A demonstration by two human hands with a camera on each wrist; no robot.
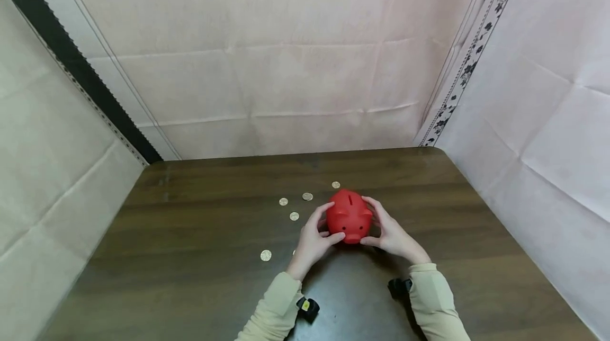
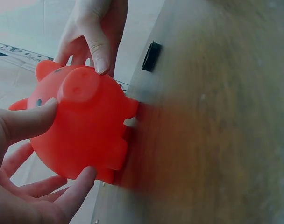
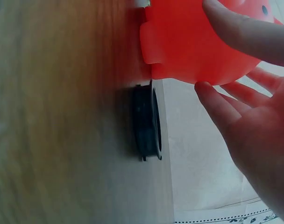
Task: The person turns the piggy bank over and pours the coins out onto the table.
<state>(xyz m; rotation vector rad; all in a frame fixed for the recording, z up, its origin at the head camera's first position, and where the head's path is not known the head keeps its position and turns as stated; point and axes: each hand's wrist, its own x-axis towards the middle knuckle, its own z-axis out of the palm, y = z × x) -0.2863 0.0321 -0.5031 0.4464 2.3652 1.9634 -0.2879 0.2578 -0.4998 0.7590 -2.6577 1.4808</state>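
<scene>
A red piggy bank [image 1: 349, 216] stands on the wooden table, its snout towards me and the coin slot on top. My left hand [image 1: 312, 236] holds its left side, thumb by the snout and fingers around the flank. From the other side my right hand [image 1: 393, 235] grips it the same way. In the left wrist view the thumb lies near the eye of the piggy bank [image 2: 86, 135], its feet at the tabletop. A round black plug [image 3: 146, 122] sits on the table beside the pig in the right wrist view.
Several coins lie on the table [image 1: 190, 277] left of and behind the pig, among them a coin [image 1: 266, 255] near my left forearm and a coin [image 1: 335, 185] at the back. White cloth [image 1: 295, 81] hangs behind the table and along both sides.
</scene>
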